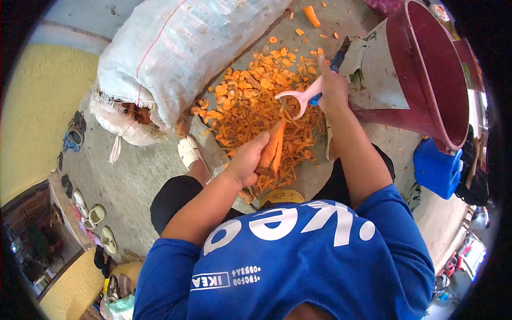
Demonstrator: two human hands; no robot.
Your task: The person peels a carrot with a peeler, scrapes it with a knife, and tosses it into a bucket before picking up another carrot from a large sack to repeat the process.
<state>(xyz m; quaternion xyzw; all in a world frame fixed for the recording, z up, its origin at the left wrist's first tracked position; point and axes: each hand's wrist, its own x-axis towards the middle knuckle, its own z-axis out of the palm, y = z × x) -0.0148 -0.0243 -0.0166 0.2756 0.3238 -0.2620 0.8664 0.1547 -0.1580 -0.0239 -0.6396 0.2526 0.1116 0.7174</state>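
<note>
My left hand (249, 159) is closed around the thick end of a carrot (274, 145), which is partly peeled and points away from me. In my right hand (335, 90) is a pink Y-shaped peeler (304, 97), its head close to the carrot's far tip; whether it touches cannot be made out. The same hand also grips a long blue and dark object (339, 57), largely covered by the fingers. Beneath both hands lies a heap of orange peelings (250, 125), with carrot slices (234, 84) spread along its far side.
A big white woven sack (176, 48) lies at the upper left, its mouth partly open. On the right are a tilted dark-red tub (418, 80) and a blue jerrycan (437, 168). A carrot piece (311, 16) rests on the floor ahead. Shoes (97, 214) line the left side.
</note>
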